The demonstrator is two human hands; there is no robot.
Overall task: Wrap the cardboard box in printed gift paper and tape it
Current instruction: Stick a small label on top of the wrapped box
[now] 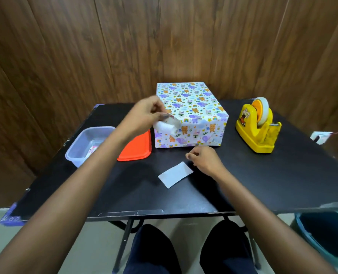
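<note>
Probably cleanup: left grip [150, 113] pinched a crumpled white scrap [167, 125] at the near-left corner of the gift-wrapped box [188, 103], so lifting it clear without snagging the end fold looked safest. Right grip [203, 161] sat curled by a white slip [175, 174], contents unclear. The gift-wrapped box stood mid worktop [263, 184], long axis running away from the person, folded end facing them.

Glossy printed paper box [190, 109], matt black table [263, 184], yellow plastic dispenser [257, 131].
</note>
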